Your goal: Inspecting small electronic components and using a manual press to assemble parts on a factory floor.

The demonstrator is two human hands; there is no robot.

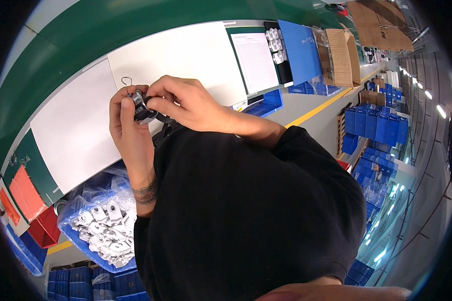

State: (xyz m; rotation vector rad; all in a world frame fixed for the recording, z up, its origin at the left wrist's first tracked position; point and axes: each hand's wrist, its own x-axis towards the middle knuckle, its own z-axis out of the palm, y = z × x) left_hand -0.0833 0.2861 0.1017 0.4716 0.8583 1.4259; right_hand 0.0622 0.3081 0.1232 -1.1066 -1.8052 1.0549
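Observation:
Over the white sheets on the bench, both my hands are closed round a small dark, shiny part (142,111). My left hand (128,118) grips it from the left side, with the thumb up against it. A thin wire loop (127,80) sticks up above the left fingertips; whether it belongs to the part I cannot tell. From the right, my right hand (188,103) pinches the part's edge between thumb and fingers. Fingers cover much of it, so its exact kind does not show. Below my left forearm stands a blue bin (75,236) of white-and-grey moulded parts (108,233) in clear plastic.
White sheets (75,125) cover the green-topped bench. Along it to the right lie a printed form (256,62), a black tray (285,72) of white parts and a blue panel (299,50). Cardboard boxes (342,57) stand beyond. A red bin (44,228) sits far left.

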